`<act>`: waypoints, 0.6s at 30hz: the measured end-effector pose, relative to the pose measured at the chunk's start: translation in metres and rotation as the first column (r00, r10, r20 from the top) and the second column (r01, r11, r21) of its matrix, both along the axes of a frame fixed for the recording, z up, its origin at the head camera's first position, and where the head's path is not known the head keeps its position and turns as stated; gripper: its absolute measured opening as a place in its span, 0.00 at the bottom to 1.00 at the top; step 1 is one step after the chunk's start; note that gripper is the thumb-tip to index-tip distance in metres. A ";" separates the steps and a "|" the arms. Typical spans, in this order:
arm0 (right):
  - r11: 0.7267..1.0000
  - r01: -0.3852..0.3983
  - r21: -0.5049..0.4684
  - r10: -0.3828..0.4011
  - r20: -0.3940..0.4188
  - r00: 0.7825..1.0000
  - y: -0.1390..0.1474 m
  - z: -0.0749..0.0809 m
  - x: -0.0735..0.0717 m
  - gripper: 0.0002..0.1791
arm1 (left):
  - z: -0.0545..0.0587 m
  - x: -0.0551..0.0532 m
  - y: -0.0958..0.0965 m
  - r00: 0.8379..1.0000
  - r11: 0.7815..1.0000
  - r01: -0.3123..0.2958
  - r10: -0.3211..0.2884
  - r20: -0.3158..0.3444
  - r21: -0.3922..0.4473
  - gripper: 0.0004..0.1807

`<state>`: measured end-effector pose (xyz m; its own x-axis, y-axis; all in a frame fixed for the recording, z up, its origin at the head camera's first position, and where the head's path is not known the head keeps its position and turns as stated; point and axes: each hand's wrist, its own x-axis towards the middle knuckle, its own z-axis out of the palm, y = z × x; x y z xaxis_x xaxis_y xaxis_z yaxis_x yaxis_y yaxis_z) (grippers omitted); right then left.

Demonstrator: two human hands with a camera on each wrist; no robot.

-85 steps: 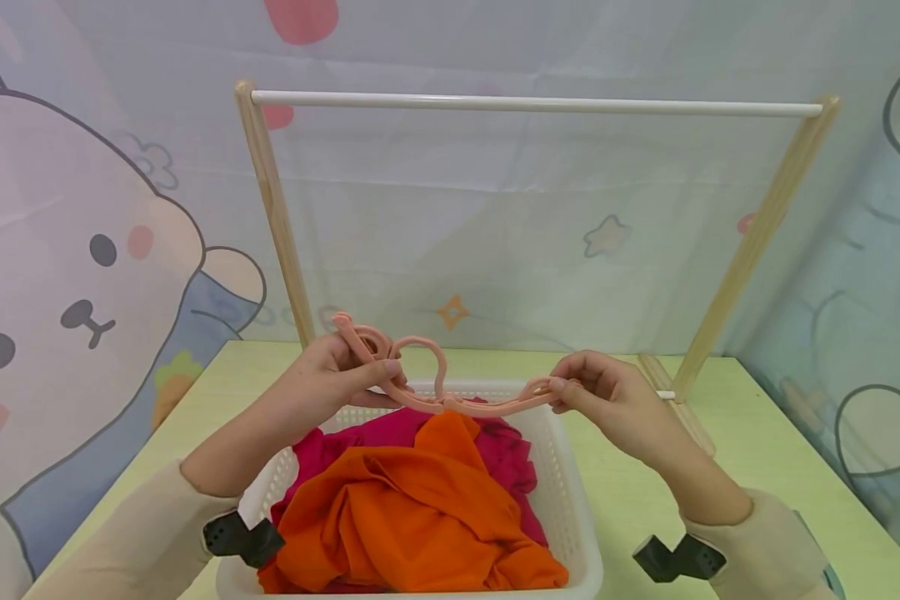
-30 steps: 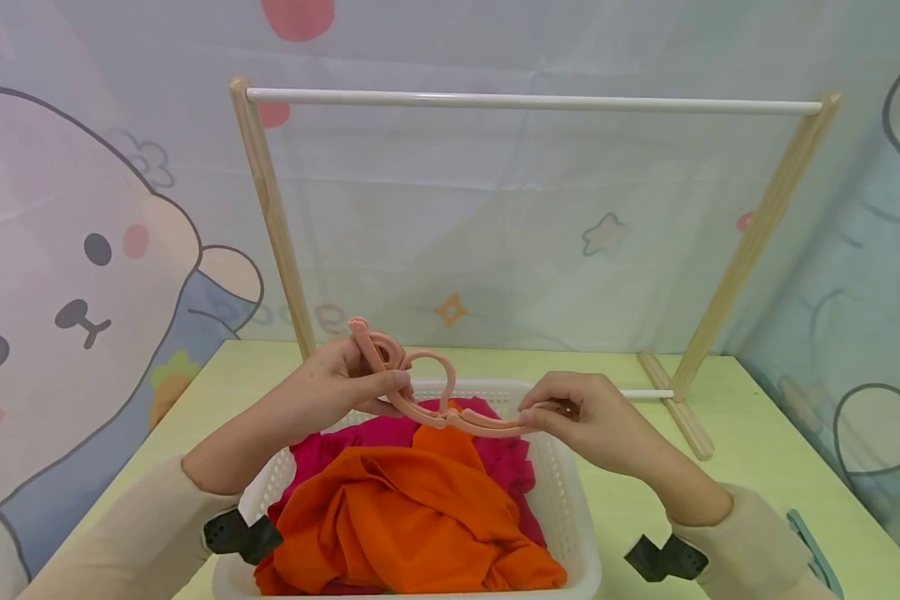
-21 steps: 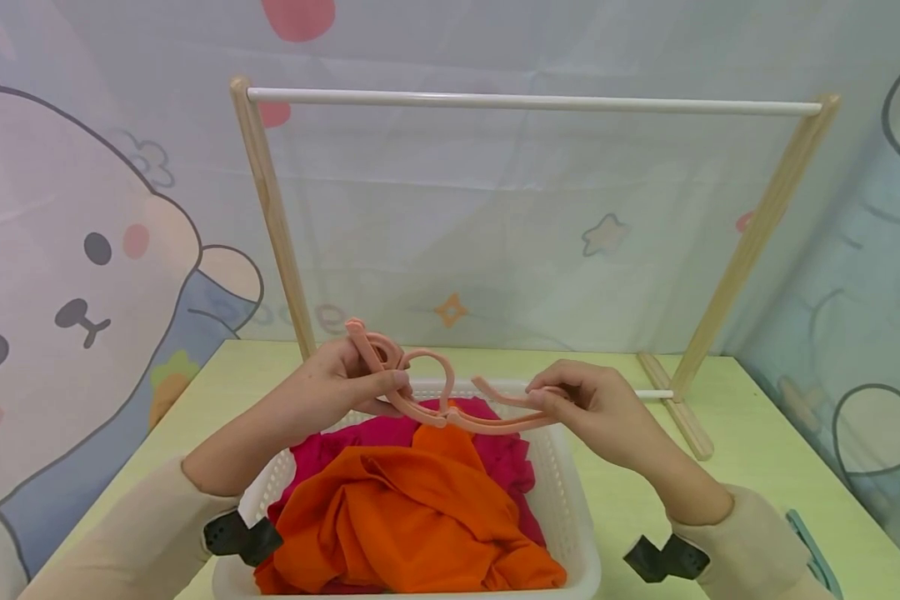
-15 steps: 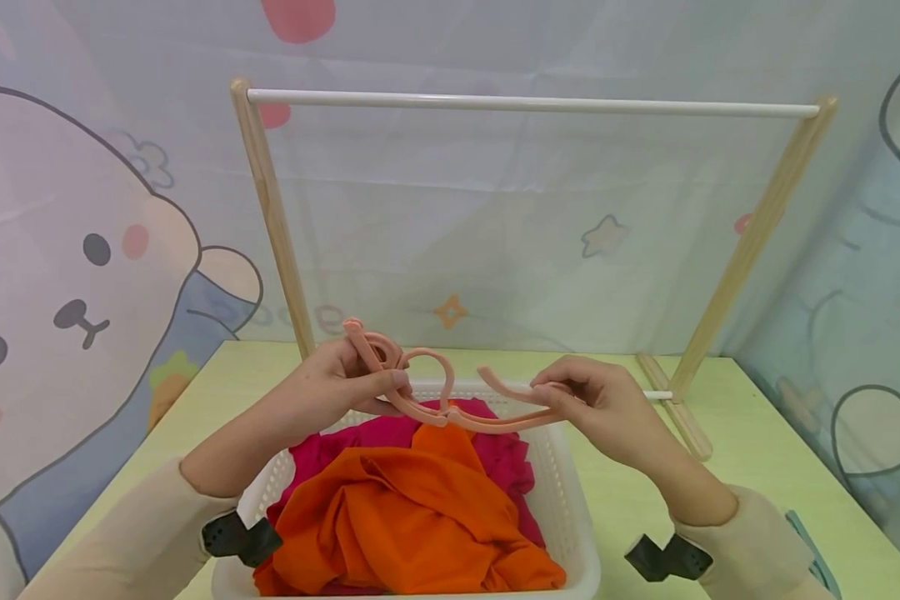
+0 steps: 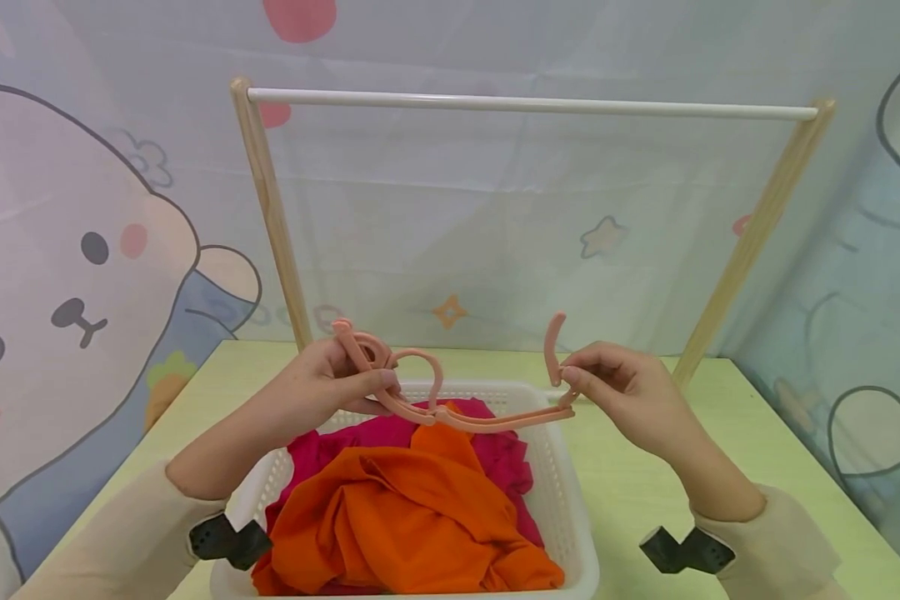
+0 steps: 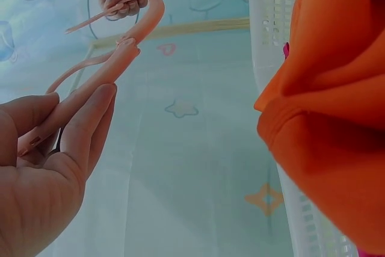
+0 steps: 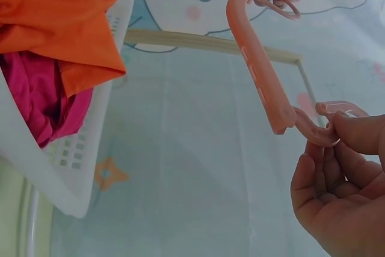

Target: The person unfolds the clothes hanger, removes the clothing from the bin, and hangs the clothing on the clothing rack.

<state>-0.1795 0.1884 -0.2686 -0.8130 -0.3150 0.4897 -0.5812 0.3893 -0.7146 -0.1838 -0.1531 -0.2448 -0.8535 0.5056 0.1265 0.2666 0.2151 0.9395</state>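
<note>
A pink folding hanger stretches between both hands above a basket. My left hand grips its left end, where the arm stays folded back beside the curved hook. At the other end, my right hand pinches a hinged end piece between thumb and fingers, and the tip of that piece points upward. In the right wrist view, the hanger's straight arm runs down to the joint at my right fingertips. Left thumb and fingers hold the arm from both sides in the left wrist view.
Below the hanger, a white perforated basket holds an orange cloth over a magenta one. Behind it stands a rack with a white top bar and wooden posts on the pale green table.
The right end piece, earlier folded back along the arm, has swung outward and now points up. My right hand has moved a little to the right; the left still holds its end.
</note>
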 end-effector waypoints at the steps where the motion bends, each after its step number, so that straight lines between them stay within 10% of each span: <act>1: 1.000 0.008 0.003 -0.008 -0.003 1.000 0.001 0.000 0.000 0.06 | 0.000 0.000 -0.001 1.000 1.000 0.000 0.000 -0.002 0.002 0.12; 18: 0.993 0.117 -0.018 -0.116 0.031 0.993 0.016 -0.002 0.000 0.05 | 0.001 -0.001 -0.007 0.999 0.999 -0.029 0.030 -0.012 0.045 0.13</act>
<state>-0.1798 0.2049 -0.2703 -0.8581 -0.2081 0.4694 -0.5108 0.4390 -0.7391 -0.1850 -0.1599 -0.2441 -0.8661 0.4738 0.1592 0.2724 0.1804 0.9451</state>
